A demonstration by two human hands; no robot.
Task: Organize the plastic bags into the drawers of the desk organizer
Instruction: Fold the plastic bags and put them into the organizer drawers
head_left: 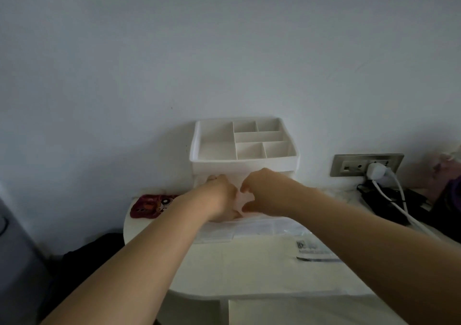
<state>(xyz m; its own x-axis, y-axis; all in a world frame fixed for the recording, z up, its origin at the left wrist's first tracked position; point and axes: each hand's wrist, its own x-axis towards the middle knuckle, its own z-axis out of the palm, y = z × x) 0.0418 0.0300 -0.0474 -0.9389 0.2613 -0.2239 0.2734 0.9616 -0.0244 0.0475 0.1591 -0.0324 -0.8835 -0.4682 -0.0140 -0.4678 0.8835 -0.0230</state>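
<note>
A white desk organizer (243,161) with open top compartments stands against the wall. Its lower drawer (252,231) is pulled out toward me, and its clear front shows below my hands. Both hands reach into that drawer. My left hand (219,197) lies palm down with its fingers stretched toward the back, pressing on a pale plastic bag (240,200). My right hand (262,192) has curled fingers and thumb pinching the same bag. Most of this bag is hidden under my hands. Another clear plastic bag (315,248) with dark print lies on the white table (249,270), right of the drawer.
A dark red pouch with cartoon faces (152,206) lies left of the organizer. A wall socket (366,164) with a white plug and cables (396,197) is at the right, above dark items. A second white surface (299,309) lies below the table edge.
</note>
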